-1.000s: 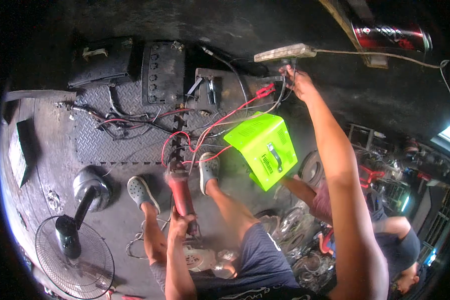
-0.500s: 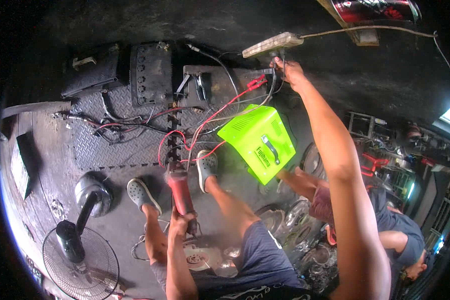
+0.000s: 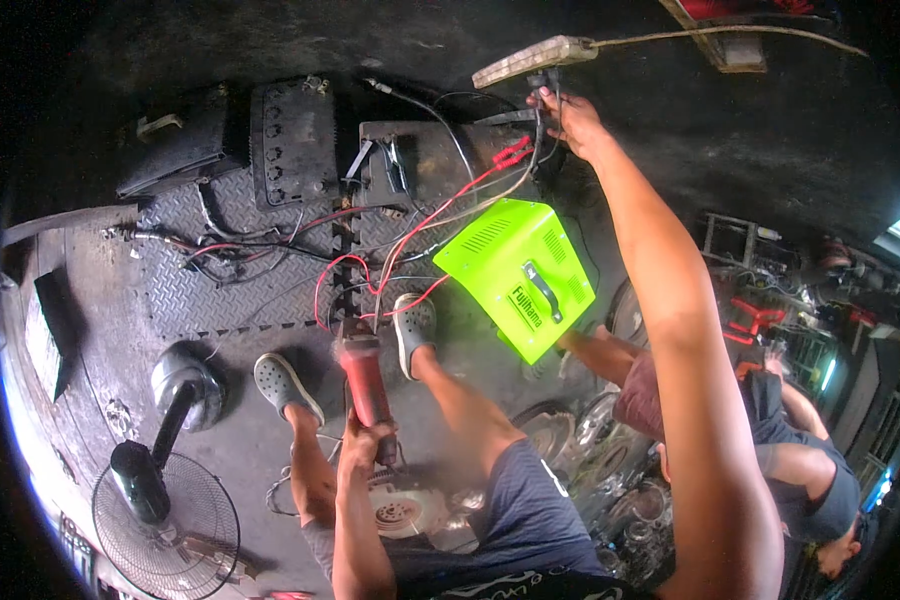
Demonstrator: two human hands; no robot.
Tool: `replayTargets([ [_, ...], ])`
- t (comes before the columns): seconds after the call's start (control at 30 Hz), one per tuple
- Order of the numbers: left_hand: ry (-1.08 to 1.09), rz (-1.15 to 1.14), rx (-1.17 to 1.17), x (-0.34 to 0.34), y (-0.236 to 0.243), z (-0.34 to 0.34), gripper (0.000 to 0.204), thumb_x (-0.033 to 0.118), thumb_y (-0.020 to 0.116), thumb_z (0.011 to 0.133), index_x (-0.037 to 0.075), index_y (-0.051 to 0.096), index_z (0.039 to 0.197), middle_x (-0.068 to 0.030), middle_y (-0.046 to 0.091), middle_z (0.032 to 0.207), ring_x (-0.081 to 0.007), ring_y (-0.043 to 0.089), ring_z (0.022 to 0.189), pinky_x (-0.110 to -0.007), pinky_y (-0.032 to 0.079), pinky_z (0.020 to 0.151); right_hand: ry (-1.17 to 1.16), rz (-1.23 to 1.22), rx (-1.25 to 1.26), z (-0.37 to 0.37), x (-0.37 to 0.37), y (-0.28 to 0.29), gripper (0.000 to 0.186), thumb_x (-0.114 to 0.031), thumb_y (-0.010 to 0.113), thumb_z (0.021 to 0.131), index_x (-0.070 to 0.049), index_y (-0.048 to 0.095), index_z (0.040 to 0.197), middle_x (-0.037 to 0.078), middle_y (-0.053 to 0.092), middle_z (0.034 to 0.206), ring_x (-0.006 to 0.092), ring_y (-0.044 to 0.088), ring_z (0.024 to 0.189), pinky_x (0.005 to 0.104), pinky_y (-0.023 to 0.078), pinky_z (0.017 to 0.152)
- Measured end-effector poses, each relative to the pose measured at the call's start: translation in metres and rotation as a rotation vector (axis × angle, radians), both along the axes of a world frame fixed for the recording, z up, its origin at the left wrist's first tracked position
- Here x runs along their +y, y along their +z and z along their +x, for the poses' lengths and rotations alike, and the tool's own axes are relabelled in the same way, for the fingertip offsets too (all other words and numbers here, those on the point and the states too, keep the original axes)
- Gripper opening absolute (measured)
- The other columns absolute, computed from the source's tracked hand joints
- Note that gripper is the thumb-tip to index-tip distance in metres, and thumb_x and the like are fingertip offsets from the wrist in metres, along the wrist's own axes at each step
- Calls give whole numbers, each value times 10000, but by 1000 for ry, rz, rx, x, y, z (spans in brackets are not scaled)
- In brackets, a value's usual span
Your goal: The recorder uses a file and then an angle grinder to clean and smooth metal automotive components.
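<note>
My left hand (image 3: 367,440) is wrapped round the red body of an angle grinder (image 3: 368,385), held upright in the picture between my knees with its grey head pointing away from me. My right arm is stretched far forward. At its end my right hand (image 3: 573,122) pinches a dark plug (image 3: 538,88) at the underside of a dirty white power strip (image 3: 535,62). Dark cables hang beside those fingers. Whether the plug is fully seated in the strip I cannot tell. Below this hand stands a bright green welding machine (image 3: 523,280) with a black handle.
Red and black cables (image 3: 390,255) cross the patterned floor mats (image 3: 210,290). A standing fan (image 3: 165,515) is at the near left. Another person (image 3: 795,440) crouches at the right beside metal parts (image 3: 620,480). Dark boxes (image 3: 185,140) line the far wall.
The view has shifted slightly, and the power strip and my right hand sit a little higher in it. My left hand keeps its hold on the grinder. The other person has shifted a little.
</note>
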State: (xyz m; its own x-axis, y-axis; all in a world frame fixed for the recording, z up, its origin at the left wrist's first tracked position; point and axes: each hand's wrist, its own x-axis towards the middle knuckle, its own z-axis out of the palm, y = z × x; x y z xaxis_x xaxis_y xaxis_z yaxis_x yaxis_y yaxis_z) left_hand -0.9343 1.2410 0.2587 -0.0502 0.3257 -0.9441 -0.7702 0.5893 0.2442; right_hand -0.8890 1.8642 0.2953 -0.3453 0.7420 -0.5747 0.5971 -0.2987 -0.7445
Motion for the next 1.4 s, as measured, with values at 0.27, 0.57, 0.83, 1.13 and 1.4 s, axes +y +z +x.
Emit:
replayTargets([
  [0.27, 37, 9, -12, 9, -1, 2, 565, 10, 789, 711, 49, 514, 1203, -77, 629, 916, -201, 620, 751, -354, 519, 628, 7, 123, 67, -6, 2, -6, 391, -505, 715, 920, -151, 719, 1086, -18, 744, 1004, 110, 628, 896, 365, 457, 835],
  [0.57, -73, -34, -46, 5, -4, -1, 532, 47, 782, 727, 23, 539, 1199, -81, 638, 868, -213, 627, 655, -351, 521, 549, 59, 96, 30, 53, -9, -10, 313, -456, 683, 964, -168, 733, 1074, -51, 708, 1061, 70, 585, 1020, 338, 405, 897],
  [0.83, -49, 44, -13, 13, 1, -7, 533, 40, 757, 743, 15, 506, 1212, -95, 633, 863, -214, 632, 636, -347, 521, 513, -105, -27, -10, 83, -33, -22, 288, -458, 668, 970, -190, 736, 1047, -81, 706, 1086, 71, 597, 1006, 325, 410, 847],
  [1.13, -30, 41, -25, 3, -4, -6, 518, 43, 751, 756, 10, 510, 1214, -101, 645, 880, -214, 638, 636, -347, 527, 528, 115, -81, -102, 63, -18, -61, 318, -432, 693, 959, -121, 737, 1006, -24, 733, 957, 102, 628, 824, 322, 461, 746],
  [1.4, -17, 32, -34, -11, -19, -7, 471, 38, 734, 756, -12, 531, 1178, -97, 637, 803, -228, 633, 605, -355, 535, 532, 293, -344, 22, 23, 0, -83, 340, -421, 736, 922, -116, 728, 1074, -8, 742, 1044, 66, 602, 824, 226, 391, 683],
])
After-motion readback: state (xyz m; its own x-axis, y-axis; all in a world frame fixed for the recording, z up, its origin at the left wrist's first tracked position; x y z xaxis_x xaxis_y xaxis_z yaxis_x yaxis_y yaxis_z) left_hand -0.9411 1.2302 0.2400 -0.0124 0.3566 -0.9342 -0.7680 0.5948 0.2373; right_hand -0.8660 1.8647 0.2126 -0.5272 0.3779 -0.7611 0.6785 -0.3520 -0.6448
